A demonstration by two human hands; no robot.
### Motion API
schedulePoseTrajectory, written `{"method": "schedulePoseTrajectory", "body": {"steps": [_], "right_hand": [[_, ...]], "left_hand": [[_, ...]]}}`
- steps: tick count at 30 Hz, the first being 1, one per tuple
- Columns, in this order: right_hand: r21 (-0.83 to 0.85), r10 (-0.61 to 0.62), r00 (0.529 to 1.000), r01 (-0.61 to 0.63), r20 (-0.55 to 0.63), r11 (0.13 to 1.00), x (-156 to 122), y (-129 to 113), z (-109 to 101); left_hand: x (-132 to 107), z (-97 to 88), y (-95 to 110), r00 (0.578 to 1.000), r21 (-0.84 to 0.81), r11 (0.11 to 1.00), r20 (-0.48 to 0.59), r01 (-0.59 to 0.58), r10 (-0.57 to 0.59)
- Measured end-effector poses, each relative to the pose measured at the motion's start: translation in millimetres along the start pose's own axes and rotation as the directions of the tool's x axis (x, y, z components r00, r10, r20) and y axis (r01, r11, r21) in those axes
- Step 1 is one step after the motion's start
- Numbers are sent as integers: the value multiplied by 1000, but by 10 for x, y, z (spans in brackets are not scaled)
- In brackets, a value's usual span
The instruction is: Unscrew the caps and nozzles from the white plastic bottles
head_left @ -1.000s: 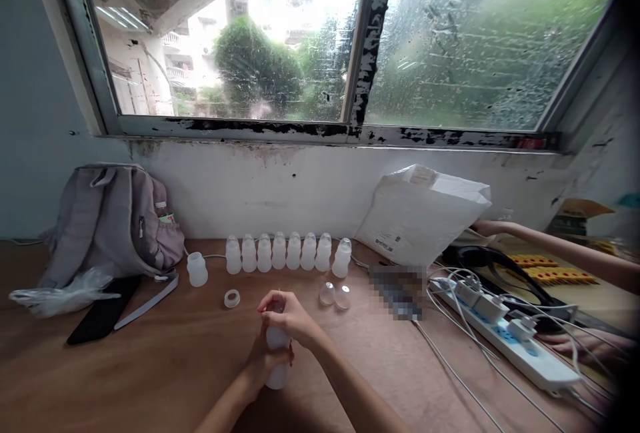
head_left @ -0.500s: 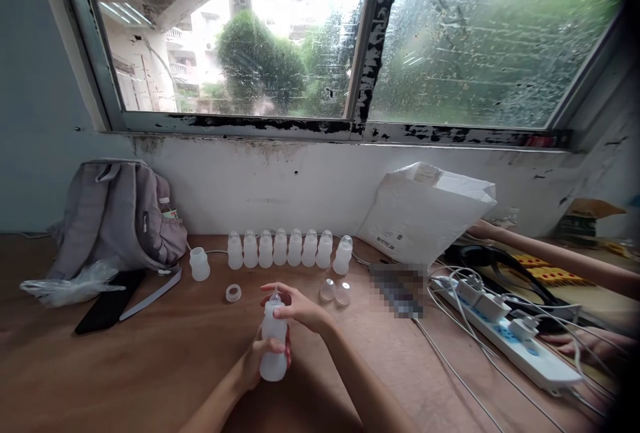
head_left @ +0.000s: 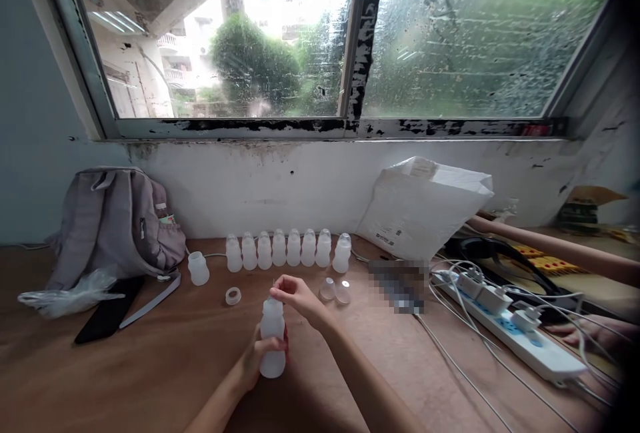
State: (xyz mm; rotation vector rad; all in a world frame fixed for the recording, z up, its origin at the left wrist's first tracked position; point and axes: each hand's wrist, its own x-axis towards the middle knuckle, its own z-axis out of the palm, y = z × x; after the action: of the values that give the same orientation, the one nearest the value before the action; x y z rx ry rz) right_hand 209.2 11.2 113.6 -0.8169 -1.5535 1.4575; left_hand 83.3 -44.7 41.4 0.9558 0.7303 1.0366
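A frosted white baby bottle (head_left: 273, 323) stands nearly upright just above the table, my left hand (head_left: 255, 353) wrapped round its lower half. At the bottle's top, my right hand (head_left: 297, 296) pinches the clear nipple, which is mostly hidden by the fingers. To the left of the bottle lies a white collar ring (head_left: 233, 296). Two clear domed caps (head_left: 328, 288) sit right of my right hand. Behind them several capped small bottles (head_left: 279, 248) form a row along the wall. An uncapped small bottle (head_left: 199, 269) is apart at the left.
A grey backpack (head_left: 117, 220), a plastic bag (head_left: 70, 294) and a black flat item (head_left: 107, 313) are on the left. On the right are a white bag (head_left: 425, 210), a blurred-out device (head_left: 399, 286), a power strip (head_left: 520, 333) with cables, and another person's arm (head_left: 540, 240).
My right hand has shifted from spread fingers around the bottle's neck to a pinch at the nipple's top. My left hand keeps its hold. The view has tilted slightly.
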Motion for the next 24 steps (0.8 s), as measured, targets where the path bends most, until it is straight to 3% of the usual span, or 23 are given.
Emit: {"method": "schedulePoseTrajectory", "body": {"steps": [4, 15, 18, 21, 24], "right_hand": [[-90, -28, 998, 23, -60, 996, 16, 0, -14], [80, 31, 998, -36, 64, 996, -24, -53, -196], [89, 15, 998, -10, -62, 996, -1, -30, -255], [-8, 21, 973, -23, -232, 1000, 37, 24, -349], [-132, 2, 945, -48, -327, 990, 71, 78, -448]], "left_hand": [[-7, 25, 27, 1000, 65, 998, -13, 4, -3], [-36, 19, 77, 983, 4, 992, 131, 130, -129], [-43, 30, 78, 984, 4, 994, 136, 113, -113], [-12, 27, 67, 993, 34, 999, 106, 41, -44], [54, -20, 52, 987, 290, 945, -13, -150, 160]]}}
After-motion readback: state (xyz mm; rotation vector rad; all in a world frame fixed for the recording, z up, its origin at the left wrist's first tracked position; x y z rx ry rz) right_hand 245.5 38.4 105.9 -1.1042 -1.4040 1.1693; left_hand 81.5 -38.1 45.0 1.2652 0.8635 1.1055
